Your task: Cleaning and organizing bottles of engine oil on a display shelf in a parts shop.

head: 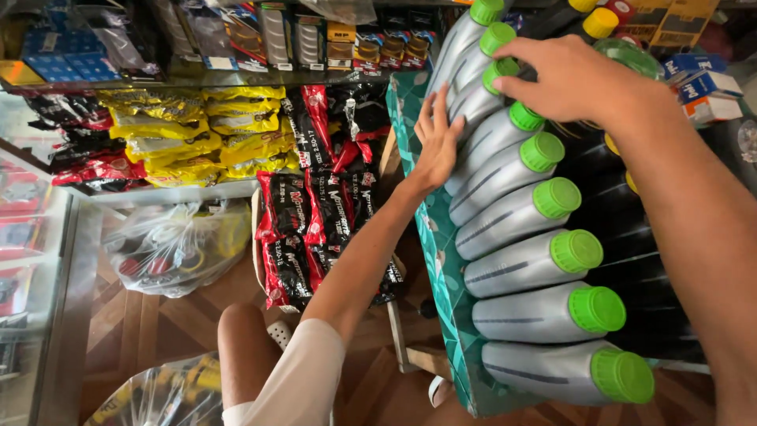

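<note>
Right now the left hand (436,142) lies flat and released against the grey bottles (520,260), lying in a row on the teal-covered table (441,260); the right hand (572,79) grips one bottle's green cap (502,72). A careless nudge could roll the row off.

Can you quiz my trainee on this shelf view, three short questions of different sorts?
1. True or false: the silver bottles have green caps.
2. Which hand rests on a cap? A) left hand B) right hand
3. Fill in: the yellow packets lie on a ____, left of the bottles.

Key
1. True.
2. B; its fingers lie over a green cap in the row, while the left hand touches the bottles' lower ends.
3. Shelf.
</note>
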